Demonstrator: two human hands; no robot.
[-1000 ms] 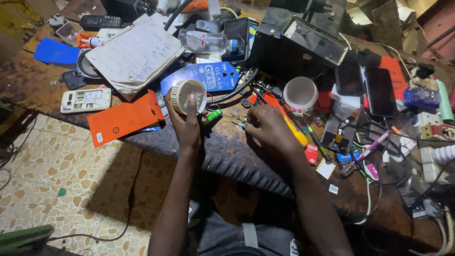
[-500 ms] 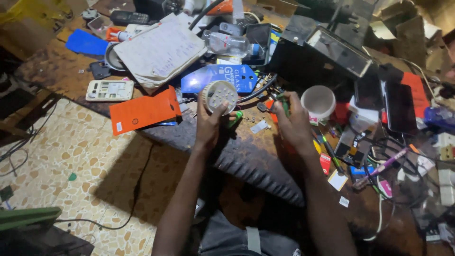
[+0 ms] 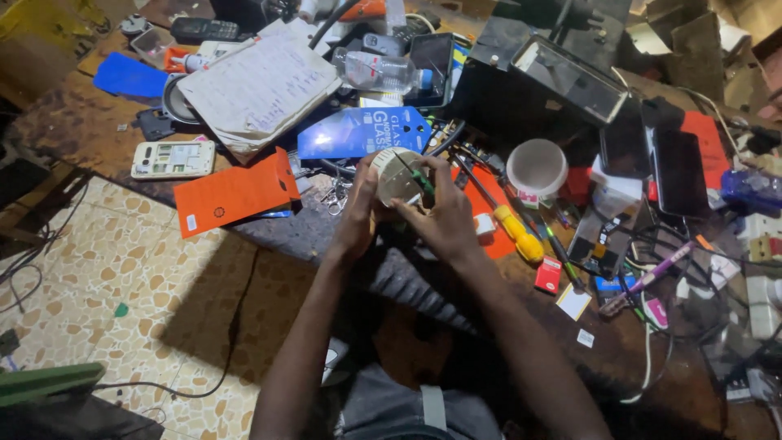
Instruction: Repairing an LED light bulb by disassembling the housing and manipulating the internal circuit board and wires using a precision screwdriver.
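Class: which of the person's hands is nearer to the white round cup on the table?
Right. The right hand lies just left of the white round cup; the left hand is farther left, beyond the right.

A white round part (image 3: 397, 173) meets a green-handled tool (image 3: 422, 181). An orange card (image 3: 235, 192) lies left, a blue packet (image 3: 364, 132) far, a yellow-handled screwdriver (image 3: 516, 231) right; the floor (image 3: 122, 285) shows cream mottled tiles.

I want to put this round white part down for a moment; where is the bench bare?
Bare dark wood shows at the far left, beside the blue flat card and white phone body. Everywhere right of the orange card is crowded with tools, phones and cables.
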